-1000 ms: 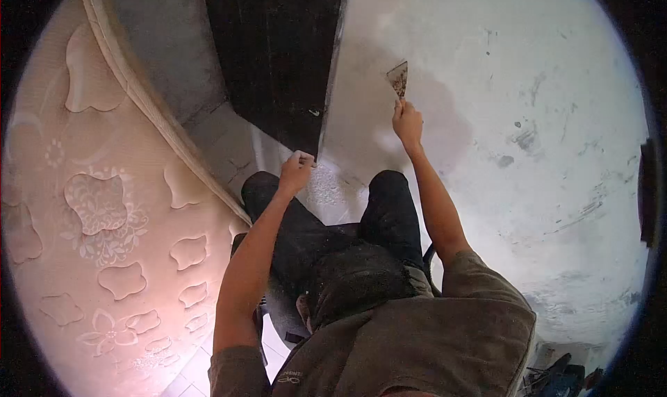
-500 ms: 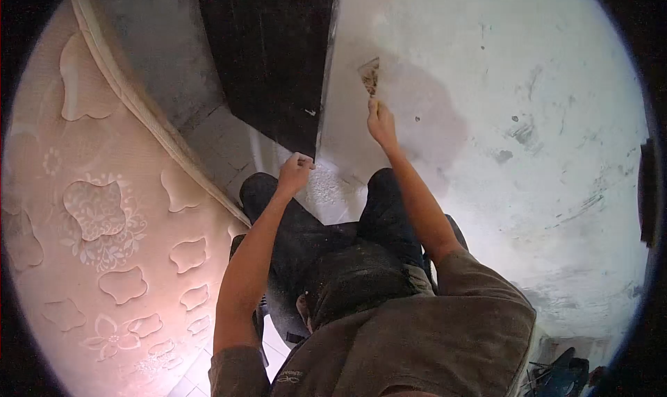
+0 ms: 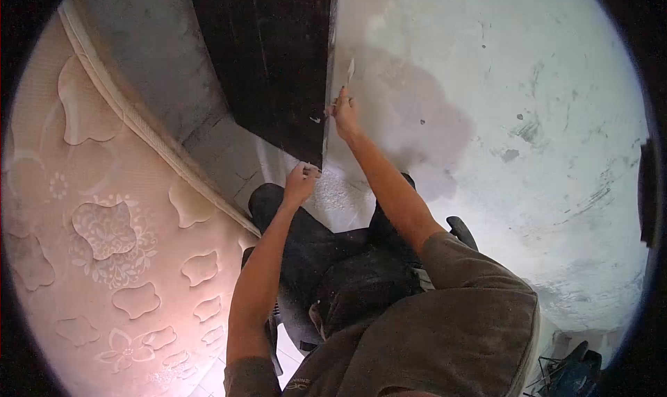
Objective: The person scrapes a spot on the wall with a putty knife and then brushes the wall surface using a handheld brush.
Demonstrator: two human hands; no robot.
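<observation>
My right hand (image 3: pixel 345 116) is closed round the handle of a scraper (image 3: pixel 351 71), its blade pointing up and seen nearly edge-on. The hand is close to the right edge of the dark door (image 3: pixel 278 63), beside the pale wall (image 3: pixel 528 119). A damp-looking darker patch (image 3: pixel 434 119) marks the wall to the right of it. My left hand (image 3: pixel 301 182) is at the door's lower corner, fingers curled together; whether they hold something is too small to tell.
A pink quilted mattress (image 3: pixel 160 258) leans along the left. White crumbs (image 3: pixel 337 195) lie on the floor between my knees. A chair armrest (image 3: pixel 461 233) is at my right side. Dark objects (image 3: pixel 577 373) sit at the lower right.
My right hand has moved left with the scraper, from over the wall patch to the door edge, and the blade has turned edge-on. My left hand stays by the door corner.
</observation>
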